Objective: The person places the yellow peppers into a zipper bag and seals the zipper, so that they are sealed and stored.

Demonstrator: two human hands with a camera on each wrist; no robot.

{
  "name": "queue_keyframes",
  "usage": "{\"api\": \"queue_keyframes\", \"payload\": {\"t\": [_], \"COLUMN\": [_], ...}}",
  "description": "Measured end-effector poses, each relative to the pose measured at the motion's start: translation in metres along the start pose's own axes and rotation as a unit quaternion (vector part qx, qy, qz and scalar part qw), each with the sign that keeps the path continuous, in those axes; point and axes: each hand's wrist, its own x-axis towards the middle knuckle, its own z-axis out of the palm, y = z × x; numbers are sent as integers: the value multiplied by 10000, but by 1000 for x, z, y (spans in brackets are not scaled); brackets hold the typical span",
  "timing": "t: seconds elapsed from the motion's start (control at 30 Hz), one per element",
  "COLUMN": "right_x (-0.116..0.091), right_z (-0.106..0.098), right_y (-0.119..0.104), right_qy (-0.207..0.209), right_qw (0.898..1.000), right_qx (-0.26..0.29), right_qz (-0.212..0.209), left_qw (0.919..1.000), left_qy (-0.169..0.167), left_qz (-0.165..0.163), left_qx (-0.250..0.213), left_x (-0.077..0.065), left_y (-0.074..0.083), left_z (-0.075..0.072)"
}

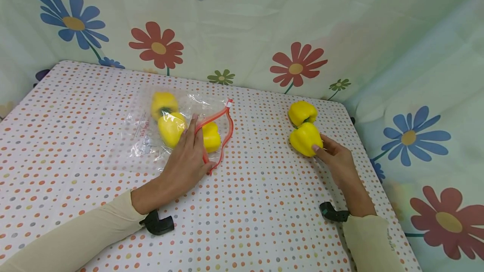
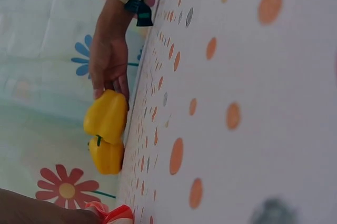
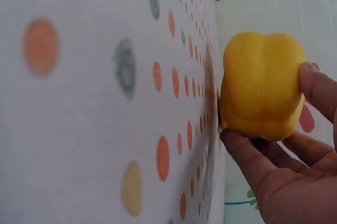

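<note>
On the left of the dotted tabletop [image 1: 245, 205], you have a clear plastic zip bag [image 1: 132, 154] lying flat, its mouth toward the right. Inside it, the far yellow bell pepper [image 1: 160, 100] touches or nearly touches the middle yellow bell pepper [image 1: 171, 128], which sits nearer and slightly right. Your left hand [image 1: 185, 160] rests on the bag beside the mouth, fingers extended; whether they also pinch the film, you cannot tell. Right of these fingers, the mouth-side yellow bell pepper [image 1: 211, 139] lies within the red zipper [image 1: 229, 127]. On the right side of the table, well apart from the bag, the rear yellow bell pepper [image 1: 301, 112] stands against the front yellow bell pepper [image 1: 305, 137]. Your right hand [image 1: 340, 160] grips this front pepper from its right, between thumb and fingers. Beyond the table's right edge hangs a flower-print curtain [image 1: 378, 70].
</note>
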Motion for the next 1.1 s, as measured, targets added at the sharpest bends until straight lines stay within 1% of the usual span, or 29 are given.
{"api": "queue_keyframes", "payload": {"t": [0.23, 0.37, 0.57, 0.73, 0.87, 1.1], "right_x": [-4, -6, -7, -7, -7, -6], "right_z": [3, 8, 17, 27, 34, 48], "right_y": [-3, -7, -14, -20, -27, -40], "right_qy": [-313, -532, -646, -805, -938, -1116], "right_qw": [9987, 9962, 9917, 9892, 9874, 9839], "right_qx": [-60, 87, 283, 309, 195, 190], "right_qz": [-407, -689, -1078, -1189, -1260, -1384], "left_qw": [10000, 10000, 10000, 10000, 10000, 9999], "left_qy": [-12, -33, -50, -66, -58, -29], "left_qz": [-21, -42, -65, -39, -23, -37], "left_qx": [12, 30, 8, 7, -3, -98], "left_x": [0, 0, 1, 1, 1, 1], "left_y": [0, 1, 1, 1, 1, 1], "left_z": [0, -1, -1, -1, -2, -2]}}
